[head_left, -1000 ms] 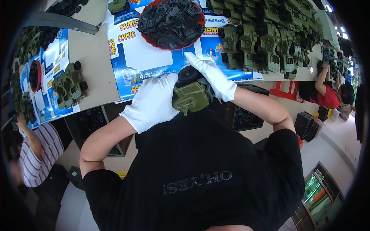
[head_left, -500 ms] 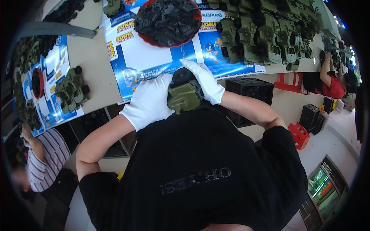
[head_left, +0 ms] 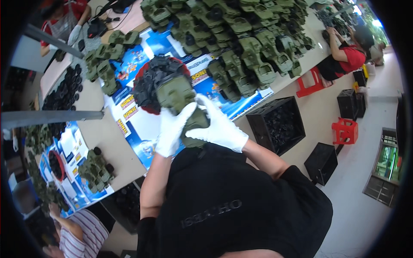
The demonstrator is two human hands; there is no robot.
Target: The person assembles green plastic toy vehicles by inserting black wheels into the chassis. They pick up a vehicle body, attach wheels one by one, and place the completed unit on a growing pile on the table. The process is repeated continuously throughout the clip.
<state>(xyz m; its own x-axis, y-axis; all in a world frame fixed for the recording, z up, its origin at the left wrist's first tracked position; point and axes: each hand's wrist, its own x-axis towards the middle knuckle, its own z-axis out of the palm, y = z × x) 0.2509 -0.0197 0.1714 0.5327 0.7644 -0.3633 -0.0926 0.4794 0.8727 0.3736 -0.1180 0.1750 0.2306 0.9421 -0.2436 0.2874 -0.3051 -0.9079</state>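
Observation:
Both my gloved hands hold an olive-green toy military vehicle [head_left: 175,93], its long body stretching from near my chest out over the bowl. My left hand [head_left: 173,129] grips its left side, with the thumb laid across the top. On the other side my right hand [head_left: 220,127] closes round the near end, fingers and thumb against the body. Part of the vehicle is hidden by the gloves. Just beyond lies a red bowl [head_left: 182,65] heaped with black plastic parts [head_left: 148,84], partly covered by the vehicle.
Rows of similar green vehicles [head_left: 258,58] cover the table's far right. Printed blue sheets [head_left: 155,160] lie under the bowl. A grey metal bar [head_left: 56,117] crosses at left. A black crate [head_left: 253,124] and red stool [head_left: 344,131] are right. Co-workers sit left [head_left: 84,234] and right [head_left: 348,60].
The vehicle has turned from a compact end-on view near my chest to lengthwise, reaching over the bowl. Both hands have shifted their grip along it. The whole view has rotated.

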